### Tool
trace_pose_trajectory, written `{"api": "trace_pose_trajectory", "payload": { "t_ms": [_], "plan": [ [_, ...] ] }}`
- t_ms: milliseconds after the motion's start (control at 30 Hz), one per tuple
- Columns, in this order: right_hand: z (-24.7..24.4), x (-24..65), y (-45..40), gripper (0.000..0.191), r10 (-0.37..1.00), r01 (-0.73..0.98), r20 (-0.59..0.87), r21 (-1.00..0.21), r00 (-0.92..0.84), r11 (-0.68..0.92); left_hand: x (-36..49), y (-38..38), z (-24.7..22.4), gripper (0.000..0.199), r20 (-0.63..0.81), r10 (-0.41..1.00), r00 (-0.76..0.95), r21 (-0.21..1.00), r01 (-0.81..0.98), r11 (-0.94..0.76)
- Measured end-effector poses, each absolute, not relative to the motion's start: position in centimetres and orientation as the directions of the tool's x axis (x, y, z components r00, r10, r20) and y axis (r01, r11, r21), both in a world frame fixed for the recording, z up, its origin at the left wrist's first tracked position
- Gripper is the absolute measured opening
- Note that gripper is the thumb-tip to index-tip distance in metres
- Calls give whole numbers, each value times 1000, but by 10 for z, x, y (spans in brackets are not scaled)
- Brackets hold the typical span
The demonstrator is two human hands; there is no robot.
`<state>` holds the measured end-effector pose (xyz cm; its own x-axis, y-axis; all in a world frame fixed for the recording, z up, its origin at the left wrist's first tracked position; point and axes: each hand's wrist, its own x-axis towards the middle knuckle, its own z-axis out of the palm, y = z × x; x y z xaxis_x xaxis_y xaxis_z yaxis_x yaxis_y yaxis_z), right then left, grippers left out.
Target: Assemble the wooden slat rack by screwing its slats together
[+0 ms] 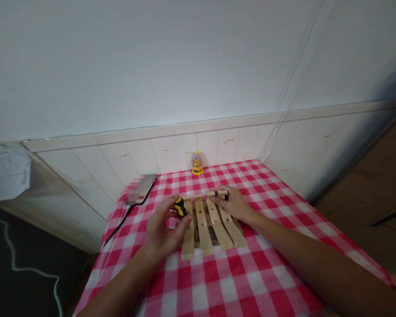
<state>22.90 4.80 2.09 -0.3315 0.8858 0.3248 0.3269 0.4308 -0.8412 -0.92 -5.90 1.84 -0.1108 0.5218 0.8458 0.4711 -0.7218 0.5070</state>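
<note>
A wooden piece of several pale slats [203, 233] lies on the table, with dark screw heads showing in the slats. My left hand [163, 229] is closed round a short yellow-and-black screwdriver [180, 206], which leans over the leftmost slat. Its tip is hidden, so I cannot tell whether it sits in a screw. At the far right end of the piece, my right hand [236, 203] grips the slats, thumb on top and fingers behind. Small blocks [221, 193] stand at the slats' far ends.
A red-and-white checked cloth [254, 273] covers the table. Against the white wall stands a small clear-topped yellow container [197, 164]. A dark flat device [143, 193] with a black strap or cable lies at the left edge. Paper [8, 174] hangs at far left.
</note>
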Motion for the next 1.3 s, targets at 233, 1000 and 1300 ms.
{"api": "trace_pose_trajectory", "payload": {
  "t_ms": [233, 1000, 1300],
  "plan": [
    [20, 229, 49, 16, 884, 335, 330, -834, -332, 438, -8, -59, 18, 66, 860, 503, -92, 480, 482, -733],
    [21, 229, 47, 17, 886, 328, 322, -841, -335, 430, -4, -64, 26, 58, 833, 545, -94, 530, 419, -737],
    [21, 229, 47, 17, 888, 330, 322, -841, -329, 428, -6, -65, 25, 59, 806, 588, -64, 561, 397, -726]
  ]
}}
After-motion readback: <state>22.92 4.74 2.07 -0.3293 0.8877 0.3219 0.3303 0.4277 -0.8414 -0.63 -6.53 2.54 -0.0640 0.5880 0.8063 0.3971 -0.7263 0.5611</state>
